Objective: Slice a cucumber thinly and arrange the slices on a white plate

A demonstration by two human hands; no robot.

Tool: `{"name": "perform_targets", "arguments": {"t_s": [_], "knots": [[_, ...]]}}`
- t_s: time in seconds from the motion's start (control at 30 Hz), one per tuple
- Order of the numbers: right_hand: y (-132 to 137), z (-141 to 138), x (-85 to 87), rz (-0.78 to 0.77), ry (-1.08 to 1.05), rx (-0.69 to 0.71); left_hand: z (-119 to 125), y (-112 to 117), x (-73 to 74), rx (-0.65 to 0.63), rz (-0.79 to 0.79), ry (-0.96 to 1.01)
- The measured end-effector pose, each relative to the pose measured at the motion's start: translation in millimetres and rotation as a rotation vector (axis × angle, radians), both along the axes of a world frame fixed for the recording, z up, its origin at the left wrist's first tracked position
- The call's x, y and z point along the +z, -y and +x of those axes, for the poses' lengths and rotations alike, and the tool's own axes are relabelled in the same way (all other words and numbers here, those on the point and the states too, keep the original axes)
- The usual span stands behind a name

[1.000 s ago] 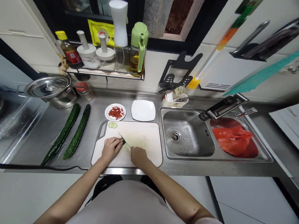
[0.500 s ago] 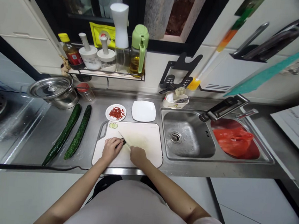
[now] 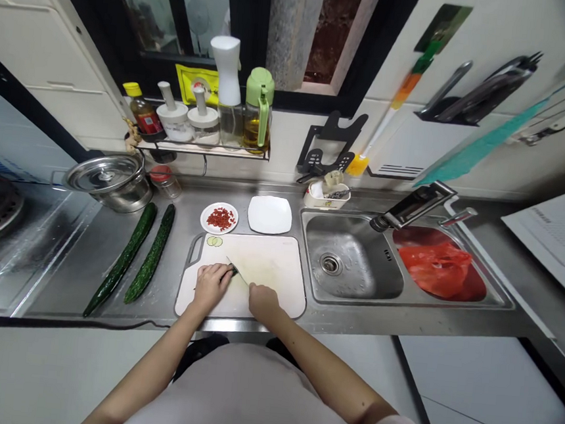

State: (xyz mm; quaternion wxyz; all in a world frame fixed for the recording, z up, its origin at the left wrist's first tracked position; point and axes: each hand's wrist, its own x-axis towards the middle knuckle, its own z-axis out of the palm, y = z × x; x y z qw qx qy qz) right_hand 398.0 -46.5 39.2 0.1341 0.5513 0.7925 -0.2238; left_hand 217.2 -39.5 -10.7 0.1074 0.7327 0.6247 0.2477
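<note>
The left hand (image 3: 210,287) grasps a dark green cucumber piece (image 3: 234,270), mostly hidden beneath it, on the white rectangular cutting board (image 3: 282,268) under both hands, while the right hand (image 3: 263,303) grips a thin-bladed knife (image 3: 242,276) alongside, pale green round slices (image 3: 214,241) lying beyond the left.

A dark-framed window (image 3: 249,31) sits in the pale far wall (image 3: 287,133), with white panels (image 3: 30,48) at far left. A steel desk (image 3: 74,253) runs left to right below, catching bright streaks of light at left; a double sink (image 3: 350,287) is set into its right part.
</note>
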Motion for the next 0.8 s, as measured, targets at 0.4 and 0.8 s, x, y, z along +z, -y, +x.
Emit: {"name": "perform_targets", "arguments": {"t_s": [0.4, 0.8], "knots": [[0, 36, 18.6, 0.011, 0.111, -0.107, 0, -8, 10.1, 0.129, 0.011, 0.156], [6, 66, 23.3, 0.146, 0.066, -0.208, 25, -24, 45.0, -0.235, -0.035, -0.037]]}}
